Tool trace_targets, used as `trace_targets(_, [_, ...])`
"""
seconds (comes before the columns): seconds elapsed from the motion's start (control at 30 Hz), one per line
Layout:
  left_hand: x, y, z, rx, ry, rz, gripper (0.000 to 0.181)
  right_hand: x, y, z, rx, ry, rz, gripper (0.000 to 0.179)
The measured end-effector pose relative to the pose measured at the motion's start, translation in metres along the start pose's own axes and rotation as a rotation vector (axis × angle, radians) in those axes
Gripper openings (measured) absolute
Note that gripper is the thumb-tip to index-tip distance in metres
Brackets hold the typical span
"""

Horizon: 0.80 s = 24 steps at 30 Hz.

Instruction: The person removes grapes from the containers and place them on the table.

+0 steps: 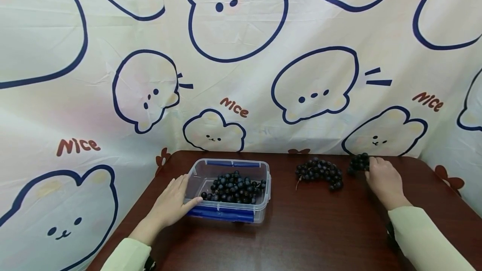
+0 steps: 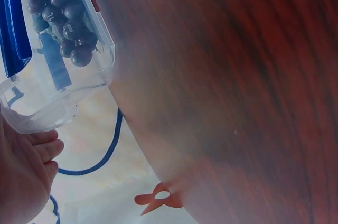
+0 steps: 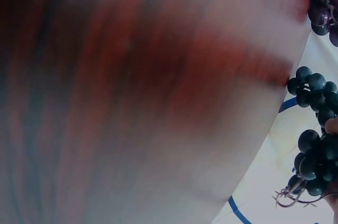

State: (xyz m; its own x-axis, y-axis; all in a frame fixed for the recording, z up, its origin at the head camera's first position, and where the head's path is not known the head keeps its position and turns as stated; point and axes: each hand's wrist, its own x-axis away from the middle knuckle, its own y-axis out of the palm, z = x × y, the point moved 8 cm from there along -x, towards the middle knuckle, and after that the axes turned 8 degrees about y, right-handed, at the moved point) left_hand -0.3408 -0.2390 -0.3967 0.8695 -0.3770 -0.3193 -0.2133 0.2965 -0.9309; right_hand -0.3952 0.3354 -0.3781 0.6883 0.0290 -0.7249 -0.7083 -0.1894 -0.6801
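Observation:
A clear plastic container [image 1: 262, 212] with blue clips stands on the left part of the table, holding dark grapes [image 1: 235, 187]. My left hand [image 1: 169, 202] rests against its left side, fingers straight and thumb at the front rim. In the left wrist view, that hand's fingers [image 2: 46, 147] lie at the container's clear wall [image 2: 95, 78]. At the far right of the table, my right hand [image 1: 385, 179] grips a small bunch of dark grapes [image 1: 359, 163]. The right wrist view shows this bunch [image 3: 317, 155] at its right edge, thin stems sticking out, most of the hand out of frame.
Another bunch of dark grapes [image 1: 320, 172] lies on the brown table [image 1: 320, 229] between the container and my right hand. A white cloth [image 1: 260, 87] printed with bear outlines hangs behind the table and along both sides.

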Motion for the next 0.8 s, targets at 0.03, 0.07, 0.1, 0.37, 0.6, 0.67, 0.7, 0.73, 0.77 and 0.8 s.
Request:
trace_targets(0.03, [0.000,0.000,0.000,-0.002,0.000,0.000,0.093,0.000,0.000,0.001,-0.002,0.006,-0.011,0.032])
trace_targets(0.07, [0.000,0.000,0.000,-0.003,0.001,0.001,0.094,0.000,0.001,0.001,-0.003,0.012,-0.024,0.031])
trace_targets(0.1, [0.000,0.000,0.000,-0.005,0.002,0.001,0.094,-0.001,0.001,0.002,-0.004,0.022,-0.039,0.030])
trace_targets(0.37, [0.000,-0.001,0.002,-0.007,0.009,0.001,0.093,0.001,0.011,0.011,0.007,0.096,-0.188,0.027])
trace_targets(0.6, [0.000,-0.001,0.003,-0.007,0.008,0.004,0.087,0.004,0.018,0.020,0.005,0.146,-0.320,0.028])
trace_targets(0.67, [0.000,-0.001,0.003,-0.007,0.007,0.005,0.087,0.005,0.019,0.023,0.005,0.158,-0.350,0.028])
trace_targets(0.7, [0.000,-0.001,0.003,-0.006,0.007,0.006,0.087,0.006,0.019,0.024,0.004,0.162,-0.365,0.028])
trace_targets(0.73, [0.000,-0.001,0.003,-0.005,0.006,0.006,0.087,0.006,0.019,0.025,0.004,0.163,-0.374,0.029])
trace_targets(0.77, [0.000,-0.001,0.002,-0.005,0.006,0.007,0.087,0.007,0.019,0.026,0.006,0.162,-0.378,0.029])
trace_targets(0.8, [0.000,-0.001,0.002,-0.005,0.006,0.007,0.087,0.007,0.019,0.027,0.005,0.164,-0.388,0.029])
